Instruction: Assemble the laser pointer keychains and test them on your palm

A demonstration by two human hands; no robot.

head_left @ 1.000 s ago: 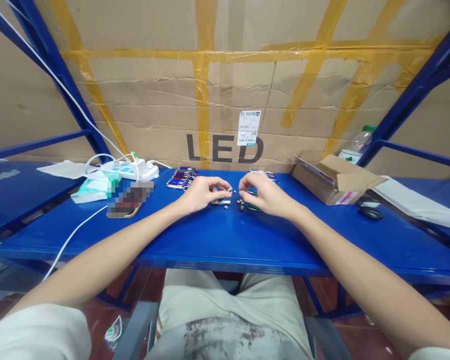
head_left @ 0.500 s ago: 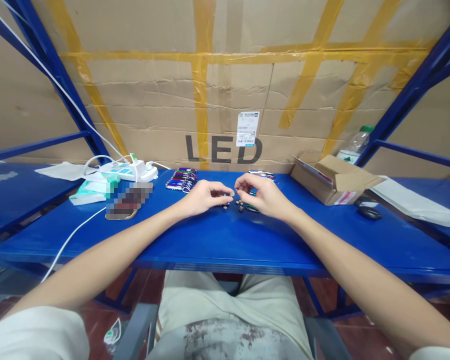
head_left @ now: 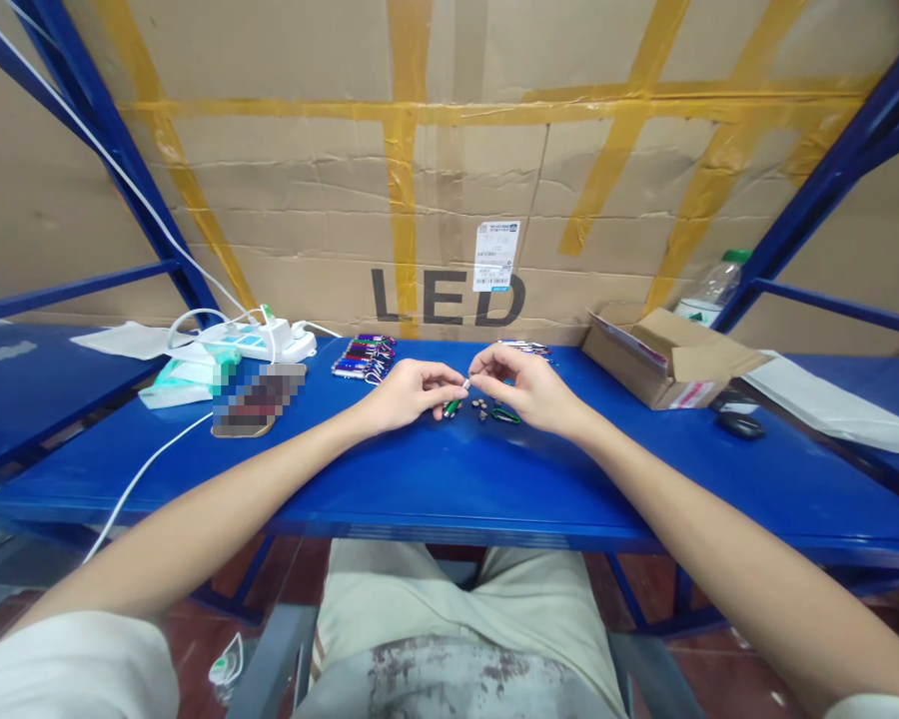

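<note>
We face a brown cardboard panel (head_left: 307, 235), crossed by yellow tape (head_left: 400, 180) and marked LED. Blue frame posts (head_left: 820, 200) flank our blue table (head_left: 435, 479). Below, we note a reddish floor (head_left: 294, 564).

Here's a smooth, glossy desk (head_left: 449, 484), matt, creased cardboard (head_left: 315, 230), shiny tape (head_left: 400, 180), a clear plastic bottle (head_left: 719, 283), and there, a silvery, metallic-looking piece (head_left: 465, 384)!
</note>
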